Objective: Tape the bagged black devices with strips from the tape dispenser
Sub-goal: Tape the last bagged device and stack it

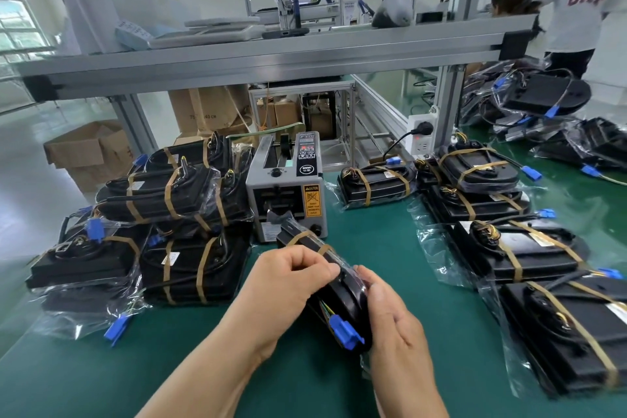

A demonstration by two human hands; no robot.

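The bagged device [349, 299] stands on edge over the green table [373, 231], just in front of the tape dispenser [288, 187], held between both hands. Brown tape strips [300, 236] already cross its far end, and its blue plug [346, 332] sticks out at the near end. The left hand [291, 278] has its fingers curled and pinches the top edge of the bag, seemingly at the end of a strip. The right hand [390, 316] grasps the opposite side, thumb on the upper edge.

To do this step well, I judge the film should be drawn snug round the body first. The strip is then best smoothed from the middle outward, so no loose plastic or wire lifts it. The right hand should hold the device steady while the left presses. The plug's lead is best tucked under the band.

A left stack [190, 200] and a right row [509, 248] of taped devices flank the dispenser.
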